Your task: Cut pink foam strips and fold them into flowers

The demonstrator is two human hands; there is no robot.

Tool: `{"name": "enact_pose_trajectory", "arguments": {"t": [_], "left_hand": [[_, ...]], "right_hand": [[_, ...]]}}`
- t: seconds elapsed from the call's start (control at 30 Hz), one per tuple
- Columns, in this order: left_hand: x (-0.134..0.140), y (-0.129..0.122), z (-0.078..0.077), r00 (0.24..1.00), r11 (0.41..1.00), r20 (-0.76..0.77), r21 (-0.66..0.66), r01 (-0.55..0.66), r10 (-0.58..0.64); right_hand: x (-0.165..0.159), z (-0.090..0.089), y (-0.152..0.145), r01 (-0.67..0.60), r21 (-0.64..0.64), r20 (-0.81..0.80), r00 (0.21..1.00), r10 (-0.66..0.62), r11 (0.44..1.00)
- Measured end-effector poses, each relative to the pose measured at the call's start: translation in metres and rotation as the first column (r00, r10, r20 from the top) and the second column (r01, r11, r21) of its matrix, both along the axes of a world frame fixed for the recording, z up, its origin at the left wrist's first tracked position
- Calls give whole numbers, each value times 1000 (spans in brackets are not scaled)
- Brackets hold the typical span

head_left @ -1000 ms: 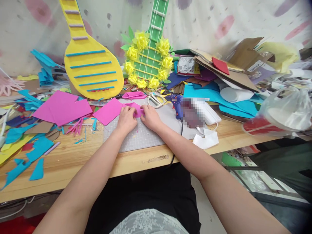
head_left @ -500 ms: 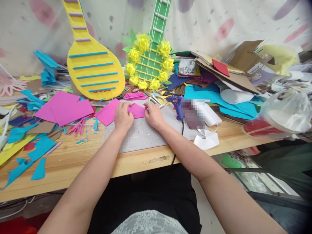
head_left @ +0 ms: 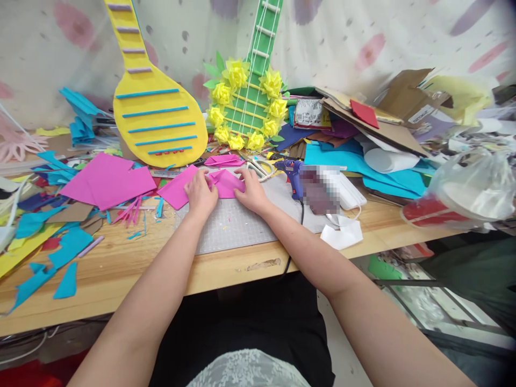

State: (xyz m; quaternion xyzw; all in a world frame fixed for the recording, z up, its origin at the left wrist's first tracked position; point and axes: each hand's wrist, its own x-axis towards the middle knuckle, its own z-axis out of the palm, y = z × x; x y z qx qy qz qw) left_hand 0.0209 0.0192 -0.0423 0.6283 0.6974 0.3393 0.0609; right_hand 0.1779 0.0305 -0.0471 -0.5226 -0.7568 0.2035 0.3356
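A folded piece of pink paper [head_left: 226, 184] lies on the grey cutting mat [head_left: 234, 226], between my two hands. My left hand [head_left: 200, 192] has its fingers curled onto the left side of this paper, with the fingertips partly hidden. At the right end, my right hand [head_left: 250, 192] grips the paper between thumb and fingers. Another pink sheet [head_left: 174, 189] sticks out to the left from beneath my left hand. Just behind the hands rests a folded pink piece [head_left: 223, 160], beside scissors [head_left: 261, 169] with pale handles.
A blue glue gun [head_left: 293, 174] and a white power bank-like box [head_left: 342, 188] lie to the right. Yellow [head_left: 161, 118] and green [head_left: 253, 102] paper instruments lean at the back. Larger pink sheets [head_left: 107, 183] and blue scraps lie left; a bagged cup [head_left: 455, 199] stands right.
The folded pink paper now has a raised, partly opened fold in its middle. My left fingers have curled more, and my right hand has shifted slightly toward the left.
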Motion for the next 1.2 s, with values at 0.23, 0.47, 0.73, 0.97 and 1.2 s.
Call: {"name": "enact_pose_trajectory", "arguments": {"t": [0.23,0.47,0.73,0.97,1.2], "left_hand": [[-5,5,-8,978,991,194,119,59,-82],[-6,11,-13,831,986,546,167,13,-103],[0,9,-11,569,996,817,84,41,-93],[-7,12,-18,764,995,637,89,54,-98],[-12,-4,-7,969,980,176,125,154,-174]], "right_hand": [[4,-4,3,-96,133,-112,988,111,986],[1,-2,3,-89,303,-346,917,196,949],[5,2,-6,-249,212,-176,941,288,945],[4,2,-5,-322,185,95,946,310,928],[7,2,-5,-266,121,176,954,243,956]]}}
